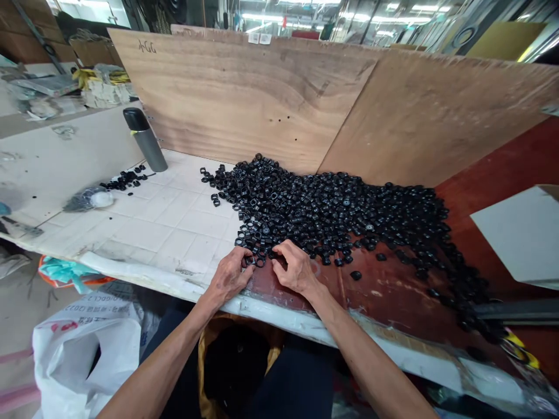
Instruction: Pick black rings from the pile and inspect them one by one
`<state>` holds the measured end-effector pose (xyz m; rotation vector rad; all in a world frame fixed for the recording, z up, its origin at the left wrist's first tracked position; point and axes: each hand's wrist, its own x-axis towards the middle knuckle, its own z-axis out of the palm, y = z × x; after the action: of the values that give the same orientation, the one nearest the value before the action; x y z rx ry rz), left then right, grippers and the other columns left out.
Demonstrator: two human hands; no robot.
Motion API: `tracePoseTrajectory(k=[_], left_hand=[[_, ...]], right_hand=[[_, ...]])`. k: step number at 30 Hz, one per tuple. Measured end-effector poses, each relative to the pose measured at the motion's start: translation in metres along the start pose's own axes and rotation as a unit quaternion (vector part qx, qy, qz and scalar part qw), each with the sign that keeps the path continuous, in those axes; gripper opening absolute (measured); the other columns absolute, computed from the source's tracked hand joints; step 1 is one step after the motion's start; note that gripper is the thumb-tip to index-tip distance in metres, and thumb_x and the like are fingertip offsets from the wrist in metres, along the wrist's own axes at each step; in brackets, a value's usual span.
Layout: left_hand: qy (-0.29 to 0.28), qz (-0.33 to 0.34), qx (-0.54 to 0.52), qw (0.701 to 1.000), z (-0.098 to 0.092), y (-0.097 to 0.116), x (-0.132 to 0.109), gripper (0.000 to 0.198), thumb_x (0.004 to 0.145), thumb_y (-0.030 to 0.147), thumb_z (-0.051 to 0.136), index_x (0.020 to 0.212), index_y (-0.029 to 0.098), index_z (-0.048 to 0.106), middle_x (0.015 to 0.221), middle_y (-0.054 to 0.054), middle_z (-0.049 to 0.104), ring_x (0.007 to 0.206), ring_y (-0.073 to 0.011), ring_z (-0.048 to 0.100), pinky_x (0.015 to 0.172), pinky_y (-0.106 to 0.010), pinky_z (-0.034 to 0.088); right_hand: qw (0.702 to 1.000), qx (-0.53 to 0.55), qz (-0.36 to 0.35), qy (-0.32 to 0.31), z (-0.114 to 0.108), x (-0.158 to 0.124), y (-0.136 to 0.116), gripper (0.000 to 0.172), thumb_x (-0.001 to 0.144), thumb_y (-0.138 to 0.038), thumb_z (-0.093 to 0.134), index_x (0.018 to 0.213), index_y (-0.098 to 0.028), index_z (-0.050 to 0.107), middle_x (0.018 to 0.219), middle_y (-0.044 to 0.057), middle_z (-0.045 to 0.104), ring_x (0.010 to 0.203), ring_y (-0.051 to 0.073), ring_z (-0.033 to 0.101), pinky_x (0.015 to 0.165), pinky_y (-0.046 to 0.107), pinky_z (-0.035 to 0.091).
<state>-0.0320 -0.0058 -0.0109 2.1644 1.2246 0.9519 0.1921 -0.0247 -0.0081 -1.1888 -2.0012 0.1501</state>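
A wide pile of small black ring-shaped parts [305, 203] is heaped along the bench. My left hand [231, 273] rests at the pile's near left edge, thumb and forefinger closed around a small black ring [248, 262]. Just right of it, a few loose rings [260, 262] lie between my two hands. My right hand [297, 269] is curled at the near edge of the pile, its forefinger touching black parts. A gap shows between its thumb and forefinger, and its other fingers are partly hidden. Below the bench edge, an open yellow-rimmed bag [203, 372] has a dark interior.
A tall wooden board [244, 93] stands behind the pile. At the left are a grey flask [151, 148], a small group of black parts [124, 180] and a plastic bag [81, 199]. A white box [519, 233] is at the right. A white sack [87, 343] hangs below left.
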Motion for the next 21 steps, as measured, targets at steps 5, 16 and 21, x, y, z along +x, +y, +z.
tracePoseTrajectory(k=[5, 16, 21], left_hand=[[0.000, 0.010, -0.027, 1.000, -0.005, 0.004, 0.003, 0.025, 0.082, 0.010, 0.066, 0.103, 0.022, 0.063, 0.088, 0.000, 0.063, 0.071, -0.0136, 0.060, 0.068, -0.026, 0.050], [-0.019, -0.049, -0.148, 0.988, -0.007, 0.007, 0.003, 0.022, 0.083, 0.019, 0.068, 0.105, 0.021, 0.065, 0.097, -0.002, 0.071, 0.079, -0.0141, 0.067, 0.075, -0.028, 0.056], [-0.050, -0.133, -0.391, 0.910, -0.014, 0.011, 0.006, 0.028, 0.084, 0.030, 0.075, 0.107, 0.018, 0.064, 0.097, -0.007, 0.077, 0.094, -0.0211, 0.074, 0.089, -0.034, 0.058]], right_hand=[[0.998, 0.068, 0.005, -0.002, 0.000, 0.004, -0.004, 0.020, 0.086, -0.015, 0.059, 0.106, -0.021, 0.060, 0.097, 0.006, 0.062, 0.081, 0.021, 0.060, 0.072, 0.034, 0.052], [0.996, -0.066, 0.023, -0.059, -0.006, 0.007, 0.007, 0.011, 0.089, -0.022, 0.071, 0.100, -0.020, 0.070, 0.094, 0.008, 0.067, 0.089, 0.025, 0.057, 0.081, 0.040, 0.048], [0.994, -0.099, 0.005, -0.049, -0.004, 0.007, 0.006, 0.004, 0.094, -0.022, 0.066, 0.094, -0.019, 0.069, 0.091, 0.009, 0.068, 0.089, 0.026, 0.057, 0.079, 0.040, 0.046]])
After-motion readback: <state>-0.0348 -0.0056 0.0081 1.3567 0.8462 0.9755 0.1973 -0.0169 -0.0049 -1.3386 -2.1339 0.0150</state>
